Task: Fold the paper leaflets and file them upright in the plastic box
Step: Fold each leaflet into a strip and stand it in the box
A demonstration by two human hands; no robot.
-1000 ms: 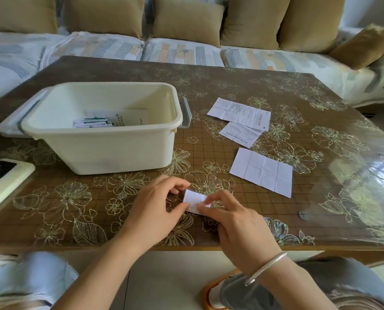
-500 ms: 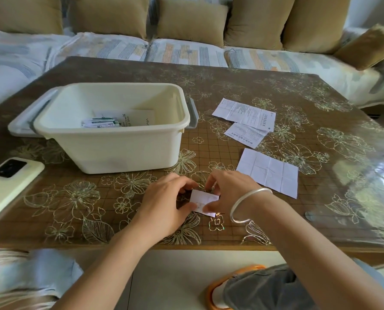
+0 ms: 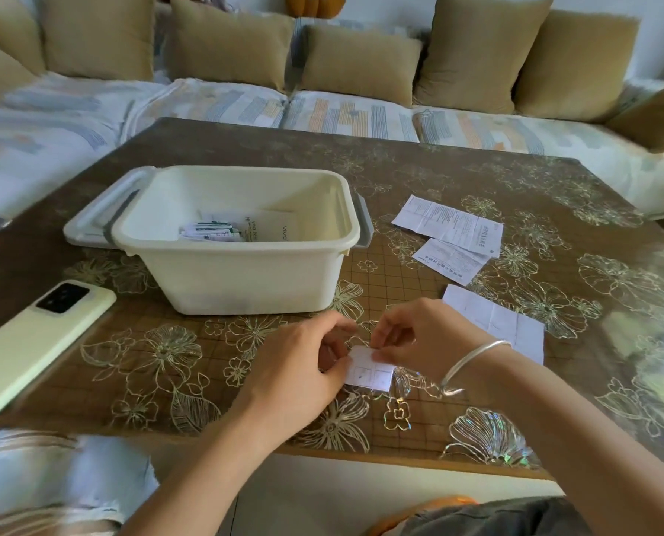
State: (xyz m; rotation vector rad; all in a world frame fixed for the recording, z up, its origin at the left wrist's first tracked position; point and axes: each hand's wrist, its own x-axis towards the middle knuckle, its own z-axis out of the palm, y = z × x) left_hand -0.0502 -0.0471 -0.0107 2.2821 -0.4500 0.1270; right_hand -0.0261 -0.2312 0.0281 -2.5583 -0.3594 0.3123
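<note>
White folded leaflet (image 3: 372, 375) is pinched from both sides, low over the counter (image 3: 400, 168) near its front edge. Left hand (image 3: 295, 365): thumb and curled fingers (image 3: 330, 326) grip the leaflet's left edge. Right hand (image 3: 423, 338): fingers (image 3: 390, 334) curl down onto the top right corner and nip it. Crease lines show on the paper. Cannot tell whether it touches the counter. Silver bangle (image 3: 473, 361) on the right wrist.

Just behind the hands is a cream plastic box (image 3: 241, 280), open-topped, standing on the counter, with grey handle pieces at either end. At the bottom inside is a small cluster of filed leaflets (image 3: 210, 232) with green print, and a larger white card (image 3: 272, 226) behind them. Cannot tell how upright they stand.

Right of the box, three opened sheets lie flat. The first printed sheet (image 3: 448, 220) is farthest and overlaps the second printed sheet (image 3: 452, 261). Nearer is a blank creased sheet (image 3: 492, 317), its near corner behind the right wrist.

Left of the box is a pale yellow-green phone (image 3: 40, 338), lying with its camera side up. Beyond the counter is a sofa with tan cushions (image 3: 361, 59).
</note>
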